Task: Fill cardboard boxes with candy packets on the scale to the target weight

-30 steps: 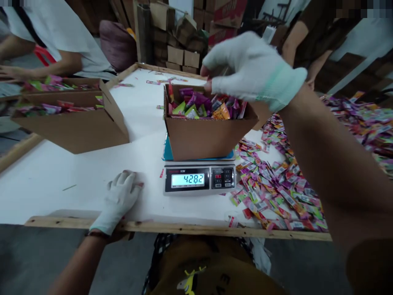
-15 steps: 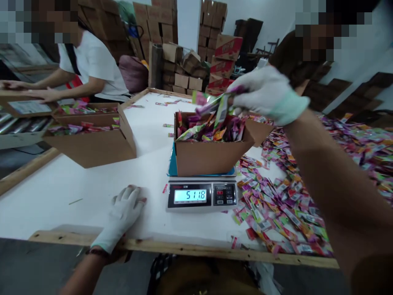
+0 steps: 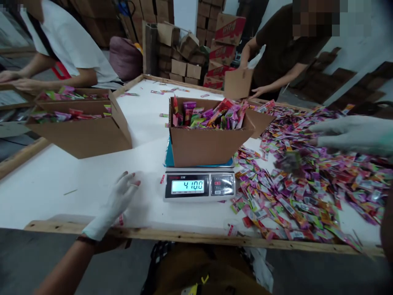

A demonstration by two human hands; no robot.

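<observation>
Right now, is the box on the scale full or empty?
Full. The open box on the scale is heaped with colourful packets that poke above its rim, and the lit display reads 410.0.

The person wears white knit gloves on both the left hand (image 3: 118, 203) and the right hand (image 3: 353, 133); the left fingertips look reddish. A dark band circles the left wrist. Both forearms are unsleeved.

White table (image 3: 76, 176) carries a scale (image 3: 199, 185), cardboard boxes (image 3: 82, 131) and loose sachets (image 3: 294, 192).
</observation>
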